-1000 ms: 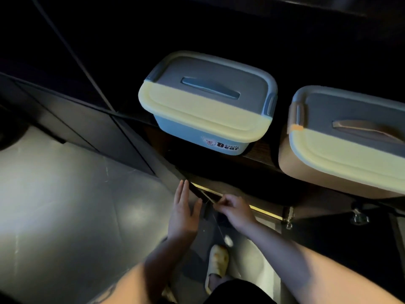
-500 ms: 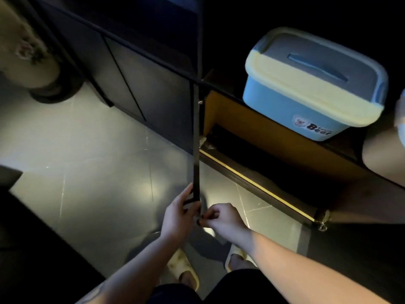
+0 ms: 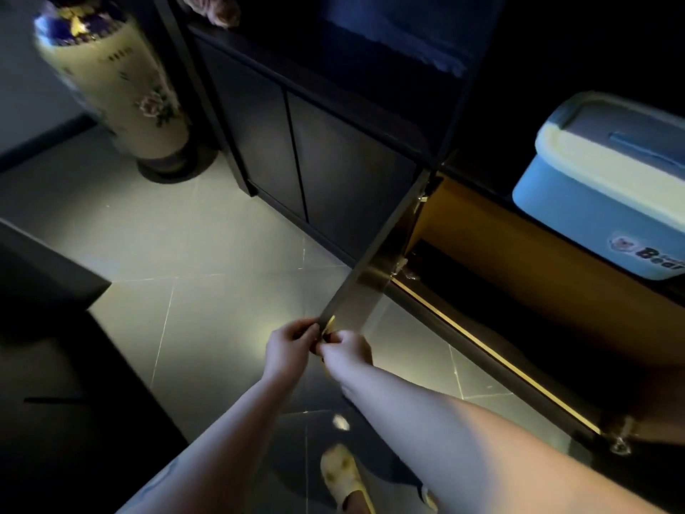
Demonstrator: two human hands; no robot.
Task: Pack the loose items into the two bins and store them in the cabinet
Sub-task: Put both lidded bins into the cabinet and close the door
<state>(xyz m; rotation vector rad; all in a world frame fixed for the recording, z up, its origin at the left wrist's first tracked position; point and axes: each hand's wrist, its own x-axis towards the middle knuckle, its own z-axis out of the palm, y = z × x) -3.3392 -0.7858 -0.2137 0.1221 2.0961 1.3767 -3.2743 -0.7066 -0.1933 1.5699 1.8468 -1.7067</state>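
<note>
Both hands, left [image 3: 291, 345] and right [image 3: 344, 348], now pinch the free edge of the dark hinged cabinet door [image 3: 374, 268], apparently swung further than half a second ago. The blue lidded plastic bin [image 3: 593, 194] sits inside the cabinet; judging by this, closing up remains.

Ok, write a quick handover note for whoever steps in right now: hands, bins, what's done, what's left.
Left hand: closed on the free edge of the open cabinet door.
Right hand: closed at the same door edge, touching the left; its exact grip is hard to make out.
Blue bin: lid on, standing inside the cabinet on its shelf. The second bin is out of view.
Done: blue bin packed, closed and stored.
Left: swing the door shut; check that the second bin is inside.
</note>
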